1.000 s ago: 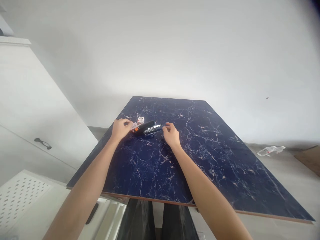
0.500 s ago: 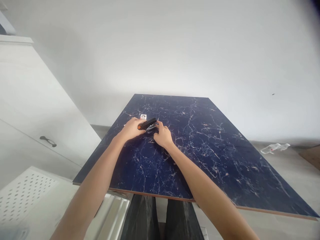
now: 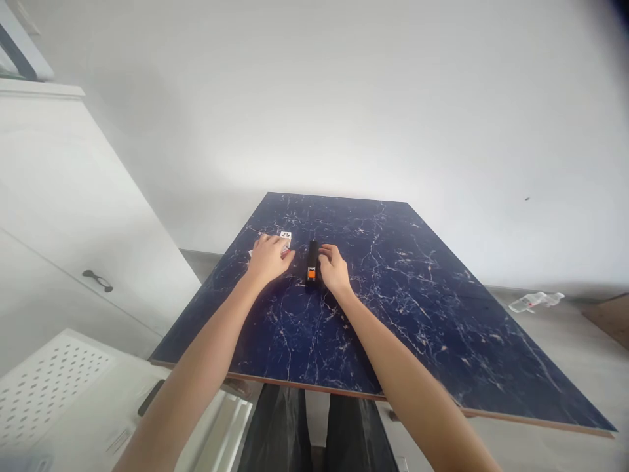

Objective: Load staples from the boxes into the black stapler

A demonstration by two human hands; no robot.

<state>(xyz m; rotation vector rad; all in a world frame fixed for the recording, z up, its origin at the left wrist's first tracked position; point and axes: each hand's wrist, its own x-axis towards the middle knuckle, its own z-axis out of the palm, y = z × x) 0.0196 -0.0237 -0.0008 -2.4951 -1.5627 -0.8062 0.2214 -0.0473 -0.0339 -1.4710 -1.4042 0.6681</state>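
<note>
Turned stapler: black stapler (image 3: 312,259) has swung from a slant across the frame, half a second ago, to run straight up it, and the left hand (image 3: 268,257) has come off it.
Left edge: white cabinet (image 3: 93,210) with a dark handle (image 3: 97,280); whatever stands on top is cut off at the corner.
Left hand: left of centre, palm down, fingers bent over a white and reddish thing (image 3: 285,250). Can't tell how far they close or whether they have hold of it; the hand covers most of it.
Box: small white box (image 3: 285,235), just above those fingers, its lower part hidden, the print on it unreadable.
Stapler: frame centre, resting on the blue marbled table (image 3: 344,341), orange piece (image 3: 312,275) at its lower end. It lies between the hands, probably to suit either one. Underside out of sight.
Right hand (image 3: 335,269): just right of the stapler, fingers loosely curled and partly parted, nothing seen in them; perhaps placed to steady it. Contact is hard to judge.
Far right: clear bottle (image 3: 535,301), by the look of it, on the floor; brown board (image 3: 609,314) beyond, cut off by the frame.
</note>
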